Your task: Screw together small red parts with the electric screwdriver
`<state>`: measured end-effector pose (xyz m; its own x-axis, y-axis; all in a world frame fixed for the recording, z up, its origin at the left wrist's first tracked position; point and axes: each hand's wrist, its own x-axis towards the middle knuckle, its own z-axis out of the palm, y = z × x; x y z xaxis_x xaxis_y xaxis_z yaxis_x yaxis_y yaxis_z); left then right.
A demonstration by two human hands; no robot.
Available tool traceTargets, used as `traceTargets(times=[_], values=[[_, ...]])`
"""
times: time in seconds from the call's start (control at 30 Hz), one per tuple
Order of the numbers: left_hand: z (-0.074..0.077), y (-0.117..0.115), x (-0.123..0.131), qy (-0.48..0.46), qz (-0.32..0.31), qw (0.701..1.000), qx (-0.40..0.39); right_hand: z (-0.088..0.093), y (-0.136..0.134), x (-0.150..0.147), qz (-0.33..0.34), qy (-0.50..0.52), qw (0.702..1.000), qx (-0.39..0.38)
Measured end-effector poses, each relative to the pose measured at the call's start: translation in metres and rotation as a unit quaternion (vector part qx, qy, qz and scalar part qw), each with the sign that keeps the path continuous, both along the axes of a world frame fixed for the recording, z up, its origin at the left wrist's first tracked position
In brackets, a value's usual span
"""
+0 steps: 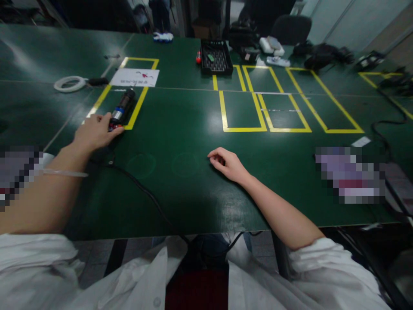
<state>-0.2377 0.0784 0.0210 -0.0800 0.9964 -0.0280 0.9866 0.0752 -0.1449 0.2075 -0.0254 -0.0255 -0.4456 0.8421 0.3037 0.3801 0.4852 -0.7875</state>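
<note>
At the left, my left hand point(98, 131) has its fingers round the near end of a dark cylindrical tool point(123, 104) with a blue and silver band. The tool lies tilted inside a yellow taped rectangle point(138, 107), just below a white paper sheet point(135, 77). My right hand point(226, 162) rests on the green table point(193, 193) near the middle, its fingers curled in. Whether anything is inside that curl is hidden.
A black tray point(217, 58) stands at the back beside a small red object point(198, 57). More yellow rectangles lie right of centre. A white coil point(70, 84) sits at the far left. A black cable point(151, 196) crosses the near table edge.
</note>
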Motion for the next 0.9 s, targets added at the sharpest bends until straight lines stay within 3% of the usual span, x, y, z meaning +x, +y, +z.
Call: traceTargets(times=[0.1, 0.23, 0.37, 0.6, 0.67, 0.77, 0.83, 0.9], values=[[0.003, -0.003, -0.001, 0.005, -0.001, 1.0, 0.015, 0.0, 0.0, 0.0, 0.003, 0.005, 1.0, 0.003], [0.003, -0.016, 0.015, 0.012, -0.013, 0.995, 0.097, 0.0, 0.0, 0.0, 0.002, 0.001, 1.0, -0.001], [0.003, -0.022, 0.026, -0.004, -0.009, 0.995, 0.095, 0.0, 0.0, 0.001, 0.005, -0.006, 1.0, -0.002], [0.015, -0.014, 0.029, -0.077, 0.076, 0.988, 0.107, 0.0, 0.001, 0.001, 0.007, -0.017, 1.0, 0.007], [0.017, -0.018, 0.048, -0.112, 0.053, 0.982, 0.142, 0.001, 0.001, 0.0, 0.006, -0.021, 1.0, 0.005], [0.015, -0.03, 0.097, -0.258, -0.06, 0.958, 0.109, 0.002, 0.0, 0.0, 0.008, -0.023, 1.0, 0.002], [0.011, -0.042, 0.135, -0.39, -0.137, 0.91, 0.033, 0.003, 0.0, 0.0, 0.011, -0.021, 1.0, 0.0], [0.007, -0.056, 0.17, -0.462, -0.189, 0.866, -0.043, 0.002, 0.0, 0.0, 0.012, -0.01, 1.0, -0.008]])
